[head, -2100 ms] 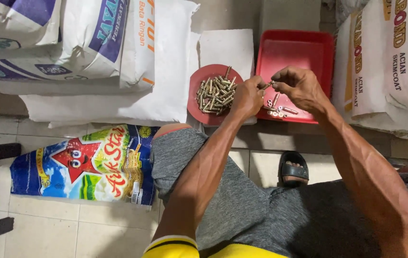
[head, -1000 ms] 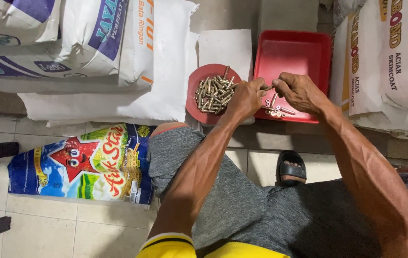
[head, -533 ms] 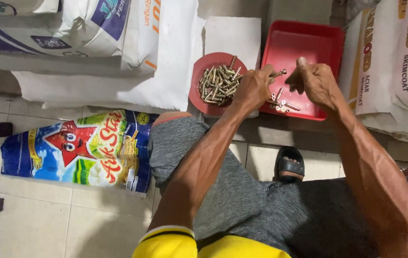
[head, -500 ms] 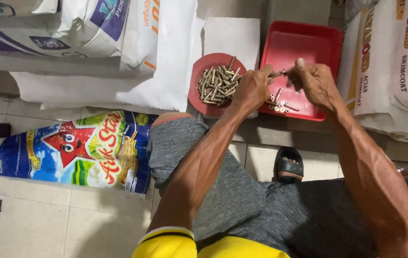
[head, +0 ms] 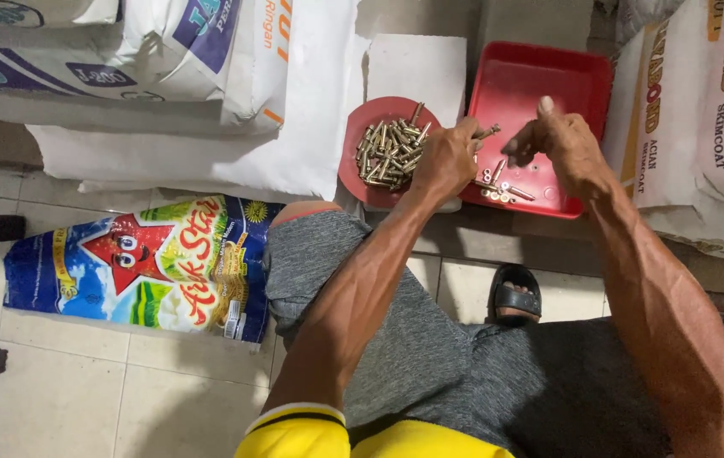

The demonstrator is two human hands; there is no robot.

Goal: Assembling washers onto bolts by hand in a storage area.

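My left hand (head: 447,157) is closed around a brass-coloured bolt (head: 489,131) whose end sticks out to the right, over the edge of a red rectangular tray (head: 548,85). My right hand (head: 561,144) hovers just right of that bolt, fingers loosely spread, thumb up, holding nothing that I can see. A few loose bolts and nuts (head: 502,191) lie in the tray's near corner under the hands. Left of the tray, a round red plate (head: 360,123) carries a heap of several bolts (head: 392,153).
White sacks (head: 235,93) are stacked at the left and another sack (head: 710,127) at the right. A colourful printed bag (head: 150,267) lies on the tiled floor. My knee in grey shorts (head: 320,254) and a black sandal (head: 515,297) are below the tray.
My hands have drawn slightly apart: the right hand has let go of the bolt's end and opened, while the left still grips the bolt. The camera view has shifted a little.
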